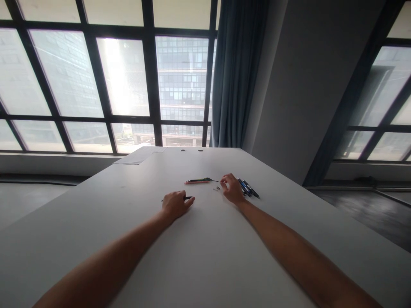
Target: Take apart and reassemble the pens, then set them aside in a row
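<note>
My left hand (176, 204) is low over the white table (199, 252), its fingers closed around a dark, slim pen barrel (188, 198) that sticks out on both sides. To its right, my right hand (231, 188) pinches the end of a thin dark stick, perhaps a pen refill (215, 181). The stick's other end reaches a small bundle of slim pens or refills (197, 181), some dark, one orange. Two tiny pieces (217, 188), too small to name, lie just left of my right hand. Several blue and black pens (249, 188) lie together beyond its right side, partly hidden by it.
A flat sheet (135, 158) lies at the table's far left. Two dark round fittings (192, 150) sit near the far edge. Behind the table are large windows (183, 81), a blue curtain (234, 77) and a grey pillar (298, 85).
</note>
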Available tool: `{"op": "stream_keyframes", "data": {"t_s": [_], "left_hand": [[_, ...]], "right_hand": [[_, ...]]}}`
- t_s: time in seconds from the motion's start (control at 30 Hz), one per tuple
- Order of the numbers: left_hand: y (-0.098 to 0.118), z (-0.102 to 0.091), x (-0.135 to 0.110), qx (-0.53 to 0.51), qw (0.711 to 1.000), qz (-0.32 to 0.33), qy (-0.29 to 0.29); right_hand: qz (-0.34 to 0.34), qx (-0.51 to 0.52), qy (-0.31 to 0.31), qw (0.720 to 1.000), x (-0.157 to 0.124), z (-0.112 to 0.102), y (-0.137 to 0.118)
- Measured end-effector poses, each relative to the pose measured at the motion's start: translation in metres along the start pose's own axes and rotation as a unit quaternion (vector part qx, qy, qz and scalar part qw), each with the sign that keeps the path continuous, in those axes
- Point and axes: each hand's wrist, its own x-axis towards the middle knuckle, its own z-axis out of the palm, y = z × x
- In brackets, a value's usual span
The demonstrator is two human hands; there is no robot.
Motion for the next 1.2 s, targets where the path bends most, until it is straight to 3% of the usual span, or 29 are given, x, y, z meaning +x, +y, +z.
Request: {"op": "stream_keyframes", "data": {"t_s": [0.27,1.2], "left_hand": [[-0.0001,0.0003,-0.0002,-0.007,1.0,0.011,0.005],[0.0016,-0.0021,-0.0013,-0.013,1.0,0.004,-0.002]], "right_hand": [[-0.016,-0.006,-0.009,1.0,-0.0033,0.0082,-0.0003],[-0.007,-0.039,-0.037,0.999,-0.0038,0.0037,-0.0056]]}}
